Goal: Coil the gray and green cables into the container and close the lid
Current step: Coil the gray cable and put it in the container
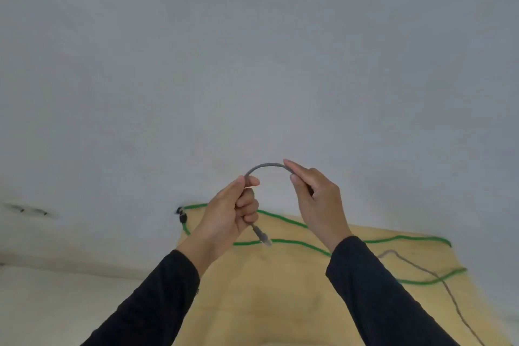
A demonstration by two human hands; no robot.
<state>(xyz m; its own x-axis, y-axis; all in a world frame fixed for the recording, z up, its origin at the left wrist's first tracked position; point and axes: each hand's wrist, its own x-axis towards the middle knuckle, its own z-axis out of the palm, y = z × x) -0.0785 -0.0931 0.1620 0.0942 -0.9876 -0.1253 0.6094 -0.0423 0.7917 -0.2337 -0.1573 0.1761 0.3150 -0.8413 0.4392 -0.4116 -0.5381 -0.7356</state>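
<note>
I hold the gray cable [266, 165] up in front of the wall, bent into an arch between both hands. My left hand [230, 213] is closed around one end, and its clear plug [262, 236] hangs below the fist. My right hand [317, 199] pinches the cable further along. More gray cable trails over the wooden table [252, 289] at the right. The green cable [295, 243] lies in loose waves across the far part of the table, with a black connector [182, 215] at its left end. No container is in view.
A plain gray-white wall [252, 50] fills the upper view behind the table. A pale floor or ledge [56, 303] lies to the lower left, with dark marks [28, 208] on the wall at the left.
</note>
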